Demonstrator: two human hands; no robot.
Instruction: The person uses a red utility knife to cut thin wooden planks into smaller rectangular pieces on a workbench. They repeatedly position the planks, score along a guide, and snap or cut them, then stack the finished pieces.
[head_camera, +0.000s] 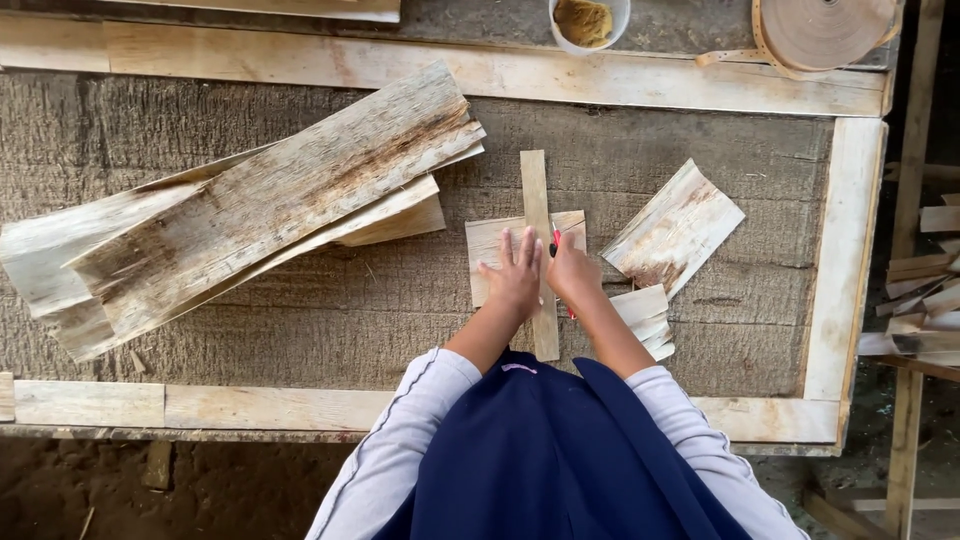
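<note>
On a rough wooden workbench (300, 340) framed with pale planks, above a dirt floor, a narrow wooden strip (538, 215) is laid lengthwise, pointing away from the body, across a small veneer sheet (490, 250). The strip is pinned by the flat, spread left hand (515, 275), while a red-handled cutter (556, 240) is gripped against its right edge by the clenched right hand (572, 272); long veneer sheets (250, 210) are stacked well to the left.

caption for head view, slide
Left hand presses a wood strip across a veneer sheet; right hand holds a red-handled tool.
</note>
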